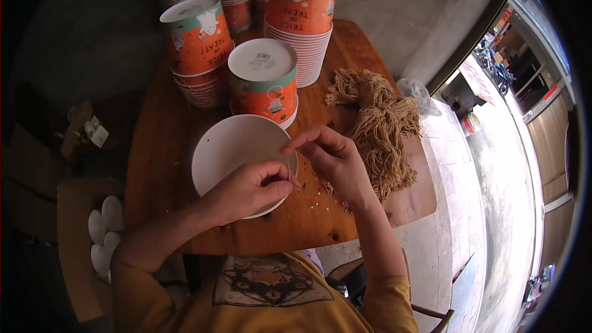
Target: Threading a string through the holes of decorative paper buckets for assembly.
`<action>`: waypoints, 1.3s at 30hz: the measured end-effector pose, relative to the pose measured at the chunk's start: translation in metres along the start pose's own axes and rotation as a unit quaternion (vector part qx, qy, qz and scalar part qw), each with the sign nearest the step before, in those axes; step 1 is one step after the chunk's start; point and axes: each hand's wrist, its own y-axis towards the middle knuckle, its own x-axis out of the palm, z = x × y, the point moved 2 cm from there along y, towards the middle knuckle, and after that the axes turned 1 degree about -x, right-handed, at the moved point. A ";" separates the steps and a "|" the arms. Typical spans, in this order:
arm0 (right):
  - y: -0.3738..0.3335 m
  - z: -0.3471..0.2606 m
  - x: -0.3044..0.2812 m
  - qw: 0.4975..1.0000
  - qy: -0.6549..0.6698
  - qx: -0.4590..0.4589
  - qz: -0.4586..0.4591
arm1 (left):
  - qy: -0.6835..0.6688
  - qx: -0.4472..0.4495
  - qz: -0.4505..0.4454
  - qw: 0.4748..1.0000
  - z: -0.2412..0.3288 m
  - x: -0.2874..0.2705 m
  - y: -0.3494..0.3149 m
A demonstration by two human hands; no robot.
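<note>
A white paper bucket (pixel 231 148) lies tipped in front of me with its open mouth facing me; a small hole shows near its left rim. My left hand (pixel 253 190) reaches across the mouth at the lower right, thumb and forefinger pinched on a thin strand of cord (pixel 289 169). Above it at the bucket's right rim, my right hand (pixel 336 163) bends its fingers in a pinch at the strand's upper part. Its fingertips partly hide the rim there. To the right lies a thick bundle of tan cord (pixel 385 129).
Upside-down orange paper buckets stand behind, one close by (pixel 265 95), with a left stack (pixel 197 43) and a taller right stack (pixel 302 18). More stacks lean near the wall. A cardboard box (pixel 77 259) with white buckets sits lower left. The wooden table (pixel 160 203) ends near my body.
</note>
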 end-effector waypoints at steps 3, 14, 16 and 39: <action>-0.010 0.015 -0.006 0.992 0.053 0.079 0.079 | -0.005 -0.008 0.002 1.000 0.000 -0.002 0.002; -0.052 0.013 0.012 0.838 -0.468 -0.253 0.118 | 0.018 -0.027 0.012 0.999 -0.002 0.001 0.010; -0.052 0.016 0.014 0.840 -0.478 -0.224 0.126 | 0.025 -0.022 0.005 0.999 0.000 0.000 0.011; -0.081 0.040 -0.010 0.982 0.053 0.015 0.178 | -0.164 -0.134 -0.035 0.977 0.002 -0.003 0.013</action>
